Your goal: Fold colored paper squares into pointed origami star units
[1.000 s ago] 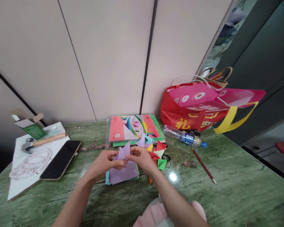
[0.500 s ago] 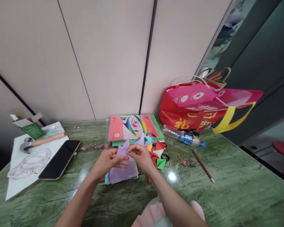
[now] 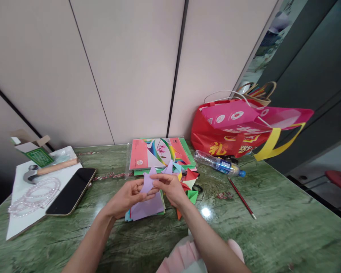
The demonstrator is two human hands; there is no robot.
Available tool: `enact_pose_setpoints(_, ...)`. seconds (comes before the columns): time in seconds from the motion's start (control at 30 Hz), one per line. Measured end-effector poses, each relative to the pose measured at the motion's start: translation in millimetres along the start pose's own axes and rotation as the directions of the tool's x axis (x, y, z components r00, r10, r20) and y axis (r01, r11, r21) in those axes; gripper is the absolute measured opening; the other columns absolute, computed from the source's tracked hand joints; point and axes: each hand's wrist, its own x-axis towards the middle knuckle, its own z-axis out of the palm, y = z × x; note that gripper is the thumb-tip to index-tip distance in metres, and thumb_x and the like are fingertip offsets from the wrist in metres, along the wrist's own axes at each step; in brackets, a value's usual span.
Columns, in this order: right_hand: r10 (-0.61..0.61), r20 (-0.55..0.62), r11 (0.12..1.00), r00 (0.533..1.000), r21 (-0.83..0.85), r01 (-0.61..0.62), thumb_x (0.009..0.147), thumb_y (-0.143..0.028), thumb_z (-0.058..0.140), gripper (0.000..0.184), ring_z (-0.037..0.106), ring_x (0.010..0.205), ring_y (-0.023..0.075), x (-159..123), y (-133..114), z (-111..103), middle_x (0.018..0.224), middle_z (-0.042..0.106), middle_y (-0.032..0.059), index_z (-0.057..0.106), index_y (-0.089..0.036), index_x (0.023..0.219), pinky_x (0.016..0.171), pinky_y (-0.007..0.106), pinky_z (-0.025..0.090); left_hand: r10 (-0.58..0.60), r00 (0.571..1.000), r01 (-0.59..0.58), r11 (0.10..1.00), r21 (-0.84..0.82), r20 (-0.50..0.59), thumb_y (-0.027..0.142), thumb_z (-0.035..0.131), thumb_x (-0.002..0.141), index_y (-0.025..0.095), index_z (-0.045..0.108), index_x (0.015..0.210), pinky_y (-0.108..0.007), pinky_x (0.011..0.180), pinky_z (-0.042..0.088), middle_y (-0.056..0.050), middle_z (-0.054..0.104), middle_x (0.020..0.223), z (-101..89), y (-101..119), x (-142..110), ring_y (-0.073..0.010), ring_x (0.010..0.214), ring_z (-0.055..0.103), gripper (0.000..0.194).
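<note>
A purple folded paper (image 3: 147,182) with pointed tips is held between both hands. My left hand (image 3: 130,195) grips it from the left, its fingers behind the lower part and the thumb in front. My right hand (image 3: 170,186) pinches its right edge between thumb and fingers. Below them lies a stack of coloured paper squares (image 3: 147,208), purple on top. Several folded paper pieces in red, green, yellow and blue (image 3: 191,180) are heaped just right of my right hand. Another purple folded piece (image 3: 168,168) stands behind it.
Behind the hands lies a colourful paper pack (image 3: 159,153). On the right are a plastic bottle (image 3: 220,163), a dark red pencil (image 3: 241,197) and a red bag (image 3: 230,129). At left are a phone (image 3: 72,191), a hammer (image 3: 57,167), beads (image 3: 35,197) and a small box (image 3: 35,151).
The folded paper has turned and now shows a narrower shape. My left fingers have shifted beneath it, and my right hand has moved its pinch along the right edge.
</note>
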Motion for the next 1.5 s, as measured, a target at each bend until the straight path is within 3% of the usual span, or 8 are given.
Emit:
enact_pose_setpoints(0.17,-0.04,-0.014,0.997,0.999,-0.065,0.039,0.059,-0.026,0.072,0.022,0.047,0.053,0.0089,0,-2,1,0.059,0.058,-0.0016,0.071,-0.019,0.08,0.053,0.023,0.038,-0.024,1.0,0.025,0.999,0.044,-0.018,0.018,0.07,0.066,0.014,0.054,0.115,-0.041,0.098,0.036,-0.014,0.06,0.114,-1.3,0,0,-0.026,0.107,0.055,0.052)
enact_pose_setpoints(0.37,-0.139,0.098,0.955,0.985,-0.25,0.16,0.067,-0.026,0.065,0.018,0.05,0.068,0.0125,-3,-2,3,0.074,0.058,0.0014,0.071,-0.022,0.084,0.062,0.025,0.041,-0.05,0.948,0.089,0.99,0.109,-0.314,0.028,0.073,0.061,0.009,0.062,0.086,-0.038,0.077,0.052,-0.01,0.072,0.077,1.3,-10,9,-0.0238,0.076,0.067,0.033)
enact_pose_setpoints(0.5,-0.135,0.152,0.919,0.979,-0.35,0.181,0.072,-0.026,0.06,0.02,0.052,0.076,0.0147,-5,-3,4,0.077,0.059,0.0016,0.07,-0.025,0.089,0.068,0.026,0.042,-0.056,0.933,0.106,0.987,0.123,-0.355,0.03,0.076,0.055,0.009,0.061,0.081,-0.034,0.07,0.054,-0.008,0.071,0.068,4.4,-11,11,-0.0213,0.067,0.068,0.037)
enact_pose_setpoints(0.7,-0.077,0.018,0.969,0.997,-0.232,0.079,0.067,-0.026,0.063,0.02,0.055,0.069,0.0149,-4,2,6,0.079,0.066,0.003,0.071,-0.021,0.085,0.063,0.026,0.043,-0.083,0.93,0.154,0.972,0.176,-0.357,0.032,0.076,0.052,0.01,0.062,0.078,-0.033,0.067,0.054,-0.008,0.072,0.069,10.6,-9,11,-0.0225,0.068,0.068,0.037)
enact_pose_setpoints(0.87,-0.101,0.018,0.947,0.995,-0.304,0.101,0.069,-0.021,0.057,0.021,0.055,0.073,0.0147,-3,2,8,0.081,0.065,0.0012,0.071,-0.023,0.085,0.067,0.026,0.042,-0.095,0.921,0.167,0.973,0.161,-0.377,0.034,0.076,0.052,0.01,0.061,0.069,-0.037,0.066,0.055,-0.008,0.071,0.063,15.2,-15,14,-0.0242,0.065,0.068,0.033)
enact_pose_setpoints(1.03,-0.035,-0.04,0.975,0.999,-0.222,0.025,0.069,-0.022,0.058,0.017,0.053,0.063,0.0122,-2,2,8,0.074,0.066,0.0007,0.07,-0.02,0.079,0.058,0.023,0.041,-0.099,0.918,0.178,0.968,0.176,-0.384,0.03,0.076,0.052,0.011,0.063,0.069,-0.038,0.066,0.055,-0.007,0.071,0.063,19.7,-19,16,-0.0252,0.066,0.068,0.029)
enact_pose_setpoints(1.23,-0.072,-0.082,0.994,0.994,-0.082,0.066,0.063,-0.03,0.068,0.024,0.057,0.073,0.0152,-2,0,9,0.083,0.067,0.0032,0.07,-0.02,0.085,0.069,0.029,0.044,-0.046,0.904,0.103,0.988,0.112,-0.425,0.028,0.076,0.053,0.008,0.065,0.08,-0.036,0.07,0.054,-0.01,0.072,0.072,16.5,-8,11,-0.0233,0.069,0.068,0.035)
enact_pose_setpoints(1.5,-0.094,-0.12,0.996,0.988,-0.007,0.093,0.059,-0.027,0.072,0.018,0.056,0.068,0.0134,-2,0,8,0.072,0.065,0.0021,0.069,-0.018,0.074,0.066,0.027,0.046,-0.012,0.906,0.052,0.995,0.085,-0.422,0.028,0.075,0.056,0.01,0.064,0.082,-0.038,0.071,0.053,-0.009,0.072,0.073,10.9,-3,9,-0.0232,0.069,0.067,0.034)
